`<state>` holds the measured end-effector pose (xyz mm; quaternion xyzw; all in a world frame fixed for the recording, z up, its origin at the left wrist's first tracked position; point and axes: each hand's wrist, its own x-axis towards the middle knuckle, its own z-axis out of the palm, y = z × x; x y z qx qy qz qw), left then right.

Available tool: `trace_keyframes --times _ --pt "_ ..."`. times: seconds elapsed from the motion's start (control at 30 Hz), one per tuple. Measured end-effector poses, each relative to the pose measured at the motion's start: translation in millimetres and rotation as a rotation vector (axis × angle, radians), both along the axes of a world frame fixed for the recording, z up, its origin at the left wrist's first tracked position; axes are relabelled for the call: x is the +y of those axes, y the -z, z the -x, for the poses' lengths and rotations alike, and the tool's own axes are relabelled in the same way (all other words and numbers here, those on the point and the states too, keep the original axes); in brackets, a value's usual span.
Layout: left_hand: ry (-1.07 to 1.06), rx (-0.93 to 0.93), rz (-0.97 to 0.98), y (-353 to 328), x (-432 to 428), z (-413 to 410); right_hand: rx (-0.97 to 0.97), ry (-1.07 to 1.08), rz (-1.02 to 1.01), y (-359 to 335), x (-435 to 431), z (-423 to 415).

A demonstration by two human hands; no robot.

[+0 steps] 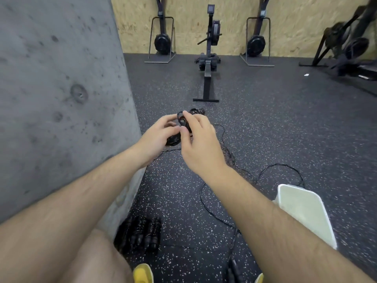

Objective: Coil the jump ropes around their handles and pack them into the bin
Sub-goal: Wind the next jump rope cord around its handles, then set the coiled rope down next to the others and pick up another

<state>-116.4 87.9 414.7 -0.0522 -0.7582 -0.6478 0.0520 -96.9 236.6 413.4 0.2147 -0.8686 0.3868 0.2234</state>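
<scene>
Two yellow shoe tips (143, 273) sit at the bottom edge, nearest my view, with a bare knee (98, 260) on the left. Just beyond the knee I count one pile of coiled ropes (138, 234) on the speckled floor (265, 119), perhaps four or five bundles; they blur together. One white bin (306, 211) lies to the right, tilted. One loose rope (216, 205) snakes across the floor between them, its handles (234, 268) near the bottom edge. Both hands meet out front above the floor: my left hand (157, 137) is curled around one partly coiled rope (179, 129), and my right hand (201, 144) pinches a loop of it between thumb and fingers. One more bundle (196, 111) lies just past them. Against the plywood wall (183, 27) I count one rowing machine (209, 58), flanked by two upright machines. I can read no writing anywhere.
</scene>
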Motion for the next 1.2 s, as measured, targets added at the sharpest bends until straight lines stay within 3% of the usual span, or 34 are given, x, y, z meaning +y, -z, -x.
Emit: trace_keyframes --times 0.13,0.33,0.57,0.77,1.0,1.1,1.2 --pt "-0.018 0.012 0.241 -1 -18 3 -0.286 -0.049 0.327 0 -29 7" --pt "-0.018 0.102 0.443 41 -43 -5 -0.533 0.010 0.512 25 -55 24" --pt "0.008 -0.059 0.414 156 -65 3 -0.917 0.031 0.298 120 -56 53" --pt "-0.015 -0.411 0.469 266 -99 -15 -1.144 -0.038 0.367 247 -98 40" --pt "-0.130 -0.630 0.582 363 -162 -55 -1.278 -0.092 0.386 368 -196 10" --pt "-0.137 -0.670 0.807 394 -183 -65 -1.259 -0.132 0.239 399 -225 2" --pt "-0.055 -0.709 1.061 411 -182 -68 -1.190 -0.158 -0.066 420 -232 -2"
